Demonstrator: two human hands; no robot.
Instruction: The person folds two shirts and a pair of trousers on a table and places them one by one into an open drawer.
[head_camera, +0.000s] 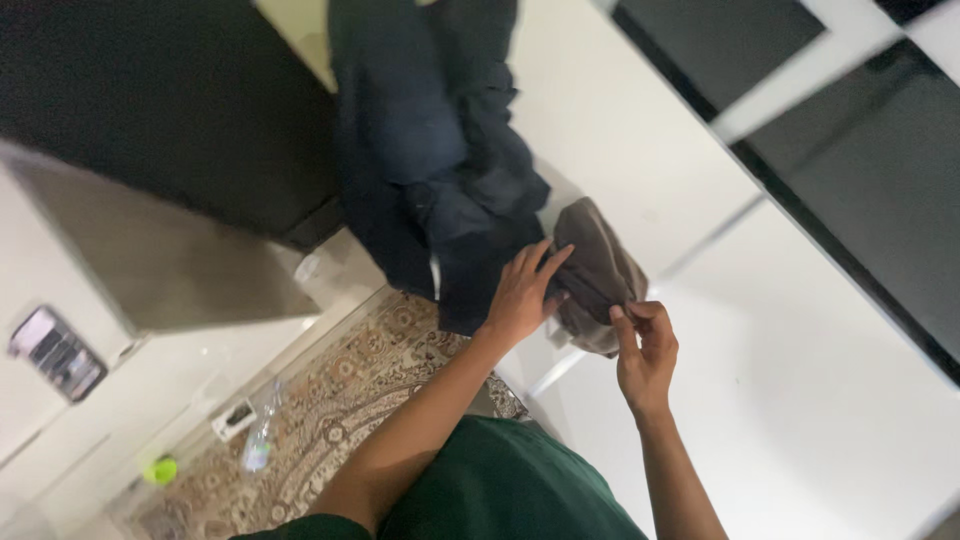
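Head view, tilted; person's arms enter from 6 o'clock, green sleeves and green clothing at the bottom edge.

Left hand: fingers spread and laid flat, palm down, on the seam where the dark navy garment meets the grey-brown cloth. Open, pressing rather than gripping; fingertips point toward 1 o'clock.

Right hand: thumb and forefinger pinched shut on the lower edge of the grey-brown cloth, at about 5 o'clock of that cloth. Remaining fingers curled loosely behind.

Grey-brown cloth: small, bunched, sits just right of frame centre on the white surface, between the two hands and touching both. Its left edge touches or overlaps the navy garment; cannot tell which lies on top.

Dark navy garment: large, rumpled, runs from the top edge at 12 o'clock down to centre, hanging over the surface edge toward the floor side.

Surroundings: patterned rug at 7 o'clock, below the surface. On it a clear plastic bottle lying down, a small yellow-green ball further toward 8 o'clock, and a small flat card-like object just beside the bottle. Dark cabinet front at 10 o'clock. Black panels with white dividing bars at 2 o'clock.
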